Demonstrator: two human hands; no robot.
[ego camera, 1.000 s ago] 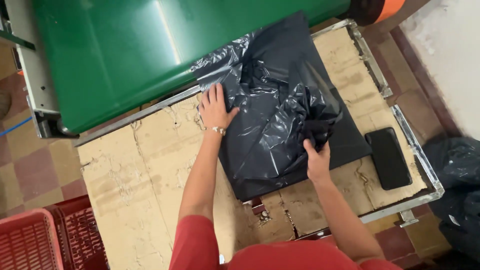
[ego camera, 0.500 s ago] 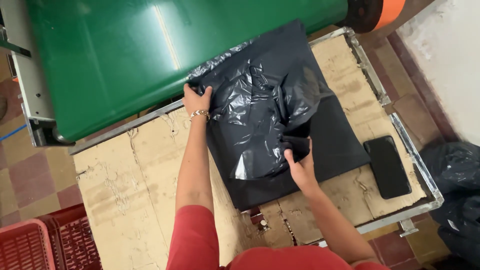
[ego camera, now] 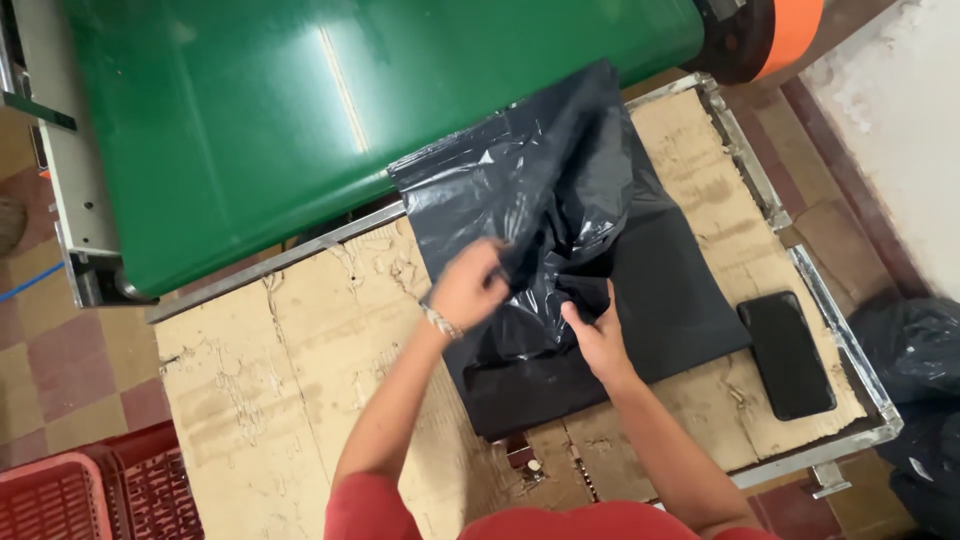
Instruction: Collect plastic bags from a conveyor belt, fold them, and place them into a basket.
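My left hand (ego camera: 468, 288) is closed on a fold of the shiny black plastic bag (ego camera: 520, 200), pinching the film near the middle of the bundle. My right hand (ego camera: 598, 335) grips the bag's lower edge just beside it, thumb on top, fingers tucked under the plastic. Both hands sit close together, almost touching through the crumpled film.

Under the bag lies a flat, dark piece of fabric (ego camera: 650, 300), squared off and already smoothed out on the counter (ego camera: 300, 370), which is lined with torn cardboard. The bag covers its upper left part; the lower and right parts are bare. So I judge the fabric is laid out and folded flat, while the bagging is only begun: the bag is rumpled, its mouth is not clearly open, and none of the fabric appears to be inside it yet, though I cannot see under the folds.

The bag's far end spills onto the green conveyor belt (ego camera: 250, 120) beyond the counter's metal rim. A black phone (ego camera: 787, 354) lies well apart at my right. A red crate (ego camera: 60, 495) sits low on my left, and more black bags (ego camera: 915, 350) are heaped at the far right.
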